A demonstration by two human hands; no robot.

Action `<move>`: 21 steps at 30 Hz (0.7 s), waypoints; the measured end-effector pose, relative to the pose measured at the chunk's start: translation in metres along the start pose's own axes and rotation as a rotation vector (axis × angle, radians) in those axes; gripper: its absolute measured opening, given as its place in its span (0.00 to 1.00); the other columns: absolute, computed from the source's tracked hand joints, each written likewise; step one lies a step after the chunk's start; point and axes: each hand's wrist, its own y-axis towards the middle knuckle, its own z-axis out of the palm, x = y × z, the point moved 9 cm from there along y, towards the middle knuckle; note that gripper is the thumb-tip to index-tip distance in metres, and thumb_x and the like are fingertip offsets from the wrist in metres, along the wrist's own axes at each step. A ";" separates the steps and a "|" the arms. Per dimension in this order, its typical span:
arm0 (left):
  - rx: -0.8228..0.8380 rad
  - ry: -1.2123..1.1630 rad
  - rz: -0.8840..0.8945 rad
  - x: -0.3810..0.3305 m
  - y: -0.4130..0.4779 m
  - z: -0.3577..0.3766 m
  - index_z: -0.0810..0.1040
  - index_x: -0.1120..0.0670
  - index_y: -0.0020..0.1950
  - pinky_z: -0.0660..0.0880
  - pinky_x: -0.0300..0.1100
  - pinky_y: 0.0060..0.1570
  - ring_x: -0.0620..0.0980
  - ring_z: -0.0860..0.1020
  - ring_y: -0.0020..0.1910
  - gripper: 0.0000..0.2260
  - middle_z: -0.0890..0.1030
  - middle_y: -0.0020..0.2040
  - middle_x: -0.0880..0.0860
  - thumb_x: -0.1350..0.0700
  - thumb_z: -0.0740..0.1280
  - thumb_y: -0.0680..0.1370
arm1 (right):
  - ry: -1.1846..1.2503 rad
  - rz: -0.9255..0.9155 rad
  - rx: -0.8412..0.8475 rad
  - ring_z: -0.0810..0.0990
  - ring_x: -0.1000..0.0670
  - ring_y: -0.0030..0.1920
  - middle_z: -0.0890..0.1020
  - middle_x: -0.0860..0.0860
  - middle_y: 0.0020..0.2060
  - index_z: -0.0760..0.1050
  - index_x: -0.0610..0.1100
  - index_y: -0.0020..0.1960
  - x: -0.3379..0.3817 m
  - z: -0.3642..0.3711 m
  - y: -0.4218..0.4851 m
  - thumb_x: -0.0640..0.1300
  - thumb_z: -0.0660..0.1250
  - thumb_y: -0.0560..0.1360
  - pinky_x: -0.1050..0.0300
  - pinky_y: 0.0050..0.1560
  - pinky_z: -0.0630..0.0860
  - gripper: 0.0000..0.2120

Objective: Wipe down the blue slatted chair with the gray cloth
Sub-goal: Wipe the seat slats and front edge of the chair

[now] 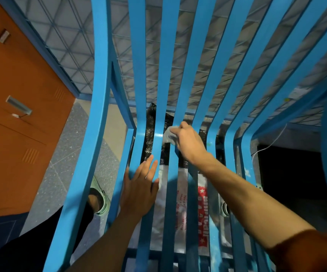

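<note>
Steadiness seems why our left hand (139, 189) lies flat, straight-fingered, on the blue slatted chair (98, 95) while our right hand (188, 142), at one o'clock from it, pinches the gray cloth (167, 136) against a slat.

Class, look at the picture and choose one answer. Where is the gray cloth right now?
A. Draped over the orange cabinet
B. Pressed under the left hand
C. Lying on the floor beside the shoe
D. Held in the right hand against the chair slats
D: the right hand grips the gray cloth against the slats of the blue slatted chair, while the left hand rests flat on the slats with no cloth under it.
</note>
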 end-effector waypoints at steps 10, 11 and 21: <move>0.036 -0.026 -0.001 0.000 -0.001 -0.003 0.61 0.50 0.78 0.60 0.61 0.71 0.48 0.60 0.77 0.25 0.59 0.79 0.48 0.42 0.49 0.83 | -0.121 -0.025 0.204 0.73 0.42 0.58 0.72 0.42 0.58 0.73 0.39 0.62 0.033 0.037 -0.035 0.36 0.63 0.77 0.50 0.56 0.76 0.14; 0.036 -0.026 0.002 0.000 -0.001 -0.003 0.61 0.50 0.78 0.59 0.61 0.71 0.48 0.60 0.77 0.26 0.59 0.79 0.49 0.42 0.47 0.83 | -0.075 -0.029 0.179 0.74 0.43 0.56 0.73 0.42 0.56 0.74 0.39 0.61 0.035 0.039 -0.045 0.38 0.66 0.76 0.51 0.54 0.77 0.13; 0.046 0.019 -0.013 0.000 -0.002 -0.001 0.62 0.51 0.78 0.61 0.61 0.69 0.48 0.63 0.75 0.26 0.60 0.79 0.49 0.43 0.49 0.82 | 0.504 0.087 0.427 0.79 0.52 0.46 0.79 0.48 0.46 0.82 0.47 0.50 0.046 0.042 -0.138 0.37 0.65 0.76 0.53 0.52 0.78 0.09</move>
